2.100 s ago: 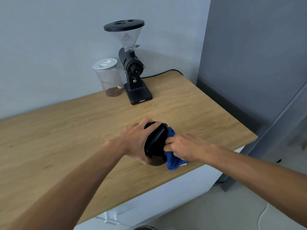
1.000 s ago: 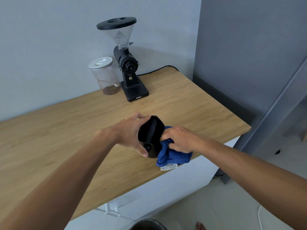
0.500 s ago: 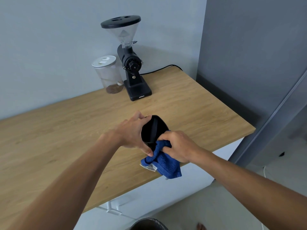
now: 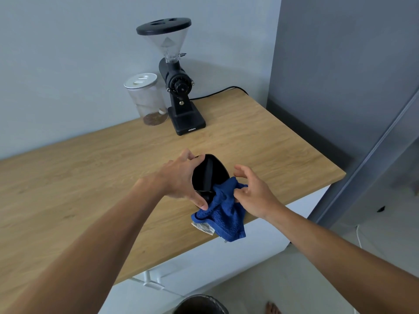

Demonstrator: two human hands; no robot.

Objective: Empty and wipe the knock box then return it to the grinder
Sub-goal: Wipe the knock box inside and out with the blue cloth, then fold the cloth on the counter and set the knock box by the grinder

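I have the knock box (image 4: 209, 175) clamped in my left hand (image 4: 181, 181), tipped on its side so the dark opening faces my right hand — thumb under the lower rim, fingers over the top edge. It sits above the wooden surface (image 4: 90, 168), near that surface's front edge and well apart from the grinder (image 4: 179, 87), which stands upright at the back against the wall. I cannot tell whether the box touches the surface or is lifted just clear of it.

My right hand (image 4: 254, 193) is just beside the box, on the side away from my left hand. Its upper fingers are spread apart in the air, while the lower fingers pinch a bunched blue cloth (image 4: 223, 211). The cloth's top is tucked against the box's lower rim and the rest hangs below it, past the surface's front edge; a pale label shows at the cloth's lower hem.

Beside the grinder, on the side nearer the wall's open stretch, stands a clear jar (image 4: 147, 100) with a white lid and a thin layer of something brown at the bottom. A black cable (image 4: 217, 92) runs from behind the grinder along the back of the surface.
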